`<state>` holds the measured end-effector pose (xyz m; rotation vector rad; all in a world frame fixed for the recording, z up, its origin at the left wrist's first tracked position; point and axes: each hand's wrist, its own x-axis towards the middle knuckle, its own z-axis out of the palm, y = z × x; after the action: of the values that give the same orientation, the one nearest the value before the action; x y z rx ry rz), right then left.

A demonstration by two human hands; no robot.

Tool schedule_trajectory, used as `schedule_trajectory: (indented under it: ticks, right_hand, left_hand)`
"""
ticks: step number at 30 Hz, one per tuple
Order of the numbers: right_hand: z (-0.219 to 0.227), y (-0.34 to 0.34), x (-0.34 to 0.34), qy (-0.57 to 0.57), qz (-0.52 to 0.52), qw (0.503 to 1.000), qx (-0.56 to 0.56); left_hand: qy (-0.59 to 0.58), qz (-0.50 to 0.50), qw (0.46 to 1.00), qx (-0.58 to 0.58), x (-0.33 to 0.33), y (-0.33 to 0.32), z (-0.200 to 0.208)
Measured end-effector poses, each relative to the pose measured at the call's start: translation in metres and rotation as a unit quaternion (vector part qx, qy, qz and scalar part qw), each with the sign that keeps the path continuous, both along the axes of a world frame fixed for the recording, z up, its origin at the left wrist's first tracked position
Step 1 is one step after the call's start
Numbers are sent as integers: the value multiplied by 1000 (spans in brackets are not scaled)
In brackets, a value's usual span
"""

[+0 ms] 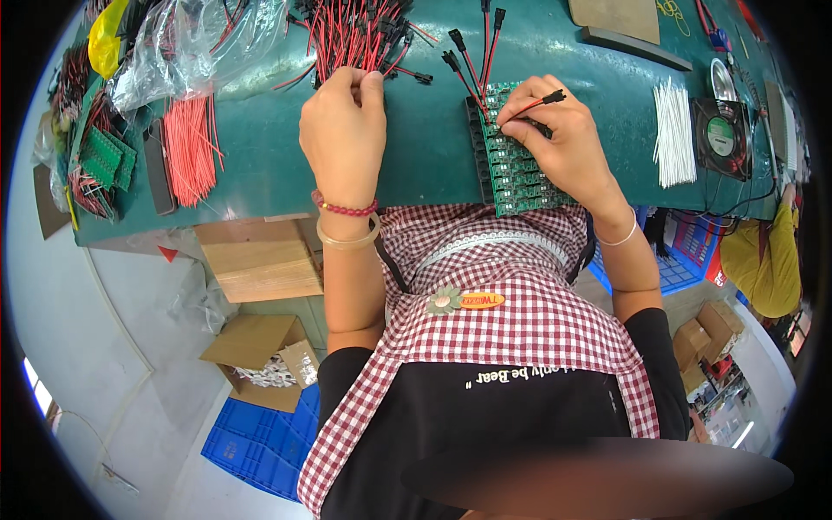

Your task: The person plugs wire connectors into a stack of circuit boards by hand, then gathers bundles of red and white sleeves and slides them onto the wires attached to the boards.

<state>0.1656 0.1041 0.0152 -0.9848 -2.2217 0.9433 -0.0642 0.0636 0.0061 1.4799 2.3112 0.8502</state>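
My right hand [563, 134] pinches a red and black wire lead [529, 107] with a black plug, its wire end down at the green circuit board panel [511, 186]. Several similar leads [479, 74] stand up from the panel's far left corner, plugs pointing away. The panel lies at the table's near edge, its right part hidden under my right hand. My left hand [345, 139] is closed at the near edge of a pile of red and black wire leads [355, 35]. Its fingertips meet the wires, but what they grip is hidden.
Left on the green table [251, 156] lie a bundle of red wires [188, 152], a clear plastic bag [191, 52] and green boards [106, 159]. To the right are white wires [673, 134], a black fan [721, 139] and a dark bar [637, 48]. Cardboard boxes [260, 347] stand below.
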Motion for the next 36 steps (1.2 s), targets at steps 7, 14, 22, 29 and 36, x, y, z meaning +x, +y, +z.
schedule_trajectory:
  ticks: [7,14,22,29,36]
  right_hand:
    - [4,-11,-4,-23,-28,998,43]
    - [-1,-14,-6,-56,-18,990,125]
    - [30,-37,-11,-22,-72,995,68]
    - [39,-36,-26,120,-13,967,-225]
    - [34,-49,-13,287,-74,892,-340]
  left_hand:
    - [-225,24,974,21,1,-8,-1]
    - [-507,-54,859,51,5,-23,8]
    - [-607,-102,788,-33,11,-45,24]
    - [-570,-131,808,-69,38,-63,42]
    - [-663,-111,738,-62,47,-70,35]
